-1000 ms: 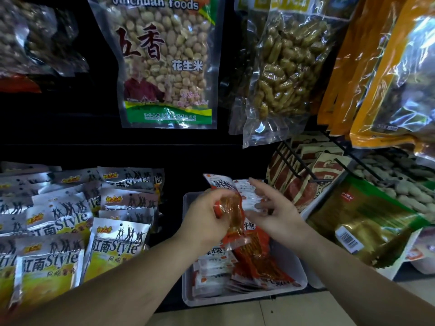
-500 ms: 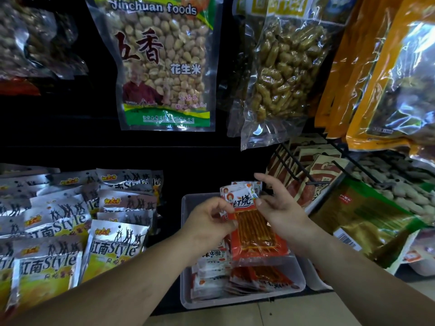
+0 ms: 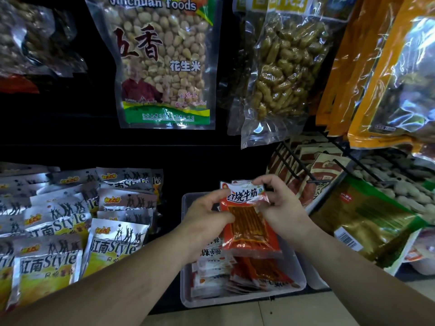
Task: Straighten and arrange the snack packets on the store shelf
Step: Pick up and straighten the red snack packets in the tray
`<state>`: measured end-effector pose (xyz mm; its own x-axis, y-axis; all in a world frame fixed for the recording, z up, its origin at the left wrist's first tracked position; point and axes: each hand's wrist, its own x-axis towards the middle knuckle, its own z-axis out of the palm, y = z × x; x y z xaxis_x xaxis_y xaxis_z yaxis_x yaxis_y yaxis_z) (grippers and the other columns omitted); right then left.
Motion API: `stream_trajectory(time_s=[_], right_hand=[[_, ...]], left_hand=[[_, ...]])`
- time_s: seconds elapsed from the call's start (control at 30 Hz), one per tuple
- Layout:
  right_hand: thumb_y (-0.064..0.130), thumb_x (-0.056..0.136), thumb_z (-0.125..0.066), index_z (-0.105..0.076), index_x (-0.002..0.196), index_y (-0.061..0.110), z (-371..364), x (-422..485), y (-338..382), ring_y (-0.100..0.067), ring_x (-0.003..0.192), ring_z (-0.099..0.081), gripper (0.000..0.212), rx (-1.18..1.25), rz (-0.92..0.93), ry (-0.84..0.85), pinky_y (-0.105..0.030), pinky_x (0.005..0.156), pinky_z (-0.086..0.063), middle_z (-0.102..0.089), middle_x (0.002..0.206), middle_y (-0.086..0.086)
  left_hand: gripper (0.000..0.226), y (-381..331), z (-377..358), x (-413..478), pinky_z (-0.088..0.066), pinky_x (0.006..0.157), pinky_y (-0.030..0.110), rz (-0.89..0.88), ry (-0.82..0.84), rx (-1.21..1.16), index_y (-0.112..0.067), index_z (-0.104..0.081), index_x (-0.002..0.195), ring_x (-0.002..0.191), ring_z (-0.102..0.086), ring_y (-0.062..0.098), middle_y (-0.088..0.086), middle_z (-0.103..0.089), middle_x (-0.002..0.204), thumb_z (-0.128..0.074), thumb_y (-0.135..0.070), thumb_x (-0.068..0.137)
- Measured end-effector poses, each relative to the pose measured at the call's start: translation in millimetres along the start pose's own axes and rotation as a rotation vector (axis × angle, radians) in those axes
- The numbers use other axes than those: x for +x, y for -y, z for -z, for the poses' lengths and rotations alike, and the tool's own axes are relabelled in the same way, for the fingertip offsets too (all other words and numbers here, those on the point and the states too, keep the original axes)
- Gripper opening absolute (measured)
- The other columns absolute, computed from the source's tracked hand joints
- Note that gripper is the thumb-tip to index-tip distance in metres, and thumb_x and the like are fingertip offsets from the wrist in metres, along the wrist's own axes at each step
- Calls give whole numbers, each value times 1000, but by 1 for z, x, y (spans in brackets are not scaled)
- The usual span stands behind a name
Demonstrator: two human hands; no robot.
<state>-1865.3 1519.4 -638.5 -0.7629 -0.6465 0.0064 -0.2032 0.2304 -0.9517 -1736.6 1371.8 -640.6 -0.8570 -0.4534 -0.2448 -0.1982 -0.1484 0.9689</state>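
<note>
Snack packet in red (image 3: 250, 228) is held upright just above the clear tray (image 3: 237, 300), pinched near its top from both sides. A slip is judged the main risk: the film looks slick, only the upper part is gripped, and a loosened pinch would let it be dropped askew onto the loose packets (image 3: 261, 274) piled in the tray. That pile could also be knocked crooked if the packet is pushed down too hard. The left hand (image 3: 207, 220) is curled, thumb and fingers closed on the upper left edge; the right hand (image 3: 281, 207) is curled likewise on the top right corner. Silver packets (image 3: 113, 243) are stacked left of the tray.
</note>
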Motion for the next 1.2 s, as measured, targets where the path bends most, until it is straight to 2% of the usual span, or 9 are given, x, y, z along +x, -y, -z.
stream_trajectory(time_s=[0.07, 0.2, 0.37, 0.57, 0.7, 0.83, 0.93, 1.1, 1.2], right_hand=[[-10, 99, -50, -72, 112, 31, -1, 1, 2, -45, 76, -62, 49, 13, -57, 22, -50, 71, -60, -77, 92, 11], [0, 101, -58, -75, 120, 34, 3, 1, -4, -28, 114, -70, 43, 121, -212, -28, -56, 104, -54, -76, 119, -2], [-2, 101, -58, -64, 135, 13, 15, 5, -1, -36, 106, -74, 38, 351, -271, -92, -58, 98, -56, -77, 114, -15], [-15, 81, -74, -45, 148, 43, 26, -12, 10, -36, 121, -68, 94, 292, -293, 444, -54, 100, -53, -69, 135, -8], [-27, 75, -71, -45, 151, 35, 20, -14, 5, -34, 110, -72, 101, 162, -282, 335, -47, 88, -60, -73, 125, -8], [-26, 71, -75, -45, 151, 43, 21, -13, -1, -31, 109, -73, 110, 93, -250, 344, -54, 91, -60, -72, 126, -7], [-17, 72, -83, -38, 151, 57, 20, -15, -6, -27, 111, -72, 117, 54, -194, 293, -44, 87, -62, -69, 128, -3], [5, 91, -77, -43, 150, 40, 19, -10, 9, 14, 102, -64, 76, -30, 19, 26, -7, 83, -51, -69, 116, 14], [11, 98, -70, -68, 124, 33, 19, -1, 1, -5, 108, -70, 33, -115, 14, -6, -23, 90, -58, -74, 119, 6]], left_hand=[[67, 1, 1, 0, -63, 82, 36, -1, 14, -36, -34, -56, 142, 90, -77, 14, 1, -75, 109, -75, 0, 88], [70, 2, 6, 0, -57, 78, 17, -82, 27, 78, -41, -58, 138, 103, -69, 6, -11, -65, 124, -82, -4, 84], [76, 2, 0, -5, -64, 81, 39, 19, 244, 90, -38, -64, 132, 104, -73, 16, -4, -69, 122, -85, 8, 75], [66, 4, -3, 3, -64, 81, 44, -49, 50, 80, -31, -67, 123, 93, -76, 20, -2, -70, 121, -87, 5, 73], [62, 5, -2, 0, -63, 86, 35, -57, 68, 116, -37, -67, 122, 101, -73, 10, -6, -72, 119, -91, -7, 73], [40, 0, -3, 1, -59, 70, 18, -77, -85, 89, -33, -69, 119, 86, -73, 5, -1, -71, 110, -76, -7, 90], [31, 2, 1, 3, -64, 75, 32, -96, -165, 139, -28, -73, 101, 84, -73, 18, 4, -71, 105, -70, 2, 92], [29, 13, -7, 6, -61, 77, 30, -90, -117, 216, -20, -72, 91, 82, -67, 13, 4, -72, 96, -75, 8, 84], [24, 18, -14, 7, -54, 66, 21, -77, -88, 263, -16, -69, 90, 73, -62, 11, 14, -73, 94, -75, 6, 84]])
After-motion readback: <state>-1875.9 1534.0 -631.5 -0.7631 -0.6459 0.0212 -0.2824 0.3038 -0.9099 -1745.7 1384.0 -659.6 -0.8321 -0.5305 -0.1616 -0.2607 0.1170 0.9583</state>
